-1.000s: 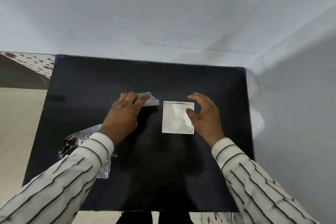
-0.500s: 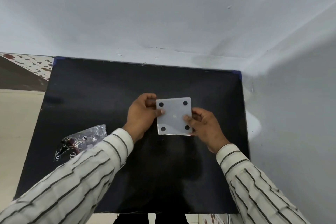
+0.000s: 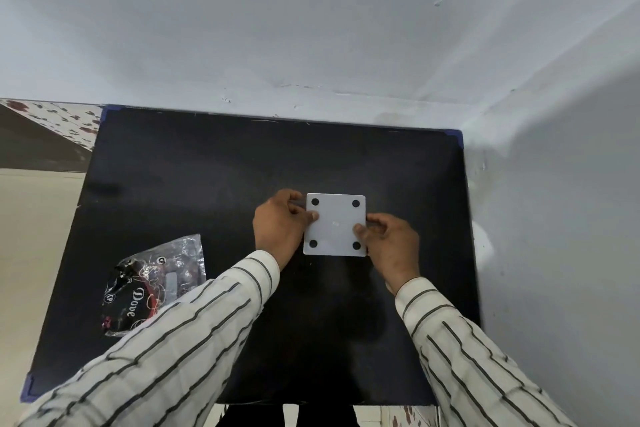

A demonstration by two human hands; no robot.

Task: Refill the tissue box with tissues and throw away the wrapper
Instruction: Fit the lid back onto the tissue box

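Note:
A square white tissue box point(image 3: 335, 224) sits upside down on the black table point(image 3: 194, 177), its flat bottom panel with black round feet at the corners facing up. My left hand point(image 3: 278, 227) grips its left edge, thumb on the panel. My right hand point(image 3: 388, 239) grips its right edge, thumb on the panel near the lower right foot. The tissues inside are hidden. A crumpled clear plastic wrapper point(image 3: 152, 282) with dark print lies at the table's left side, partly under my left sleeve.
The table stands in a corner: a white wall point(image 3: 311, 28) runs along its far edge and another wall point(image 3: 561, 218) along its right edge. Beige floor point(image 3: 31, 239) shows to the left.
My left hand lifted the panel from left of the box and set it over the open box, covering the tissues. Both hands now hold the closed box by its sides.

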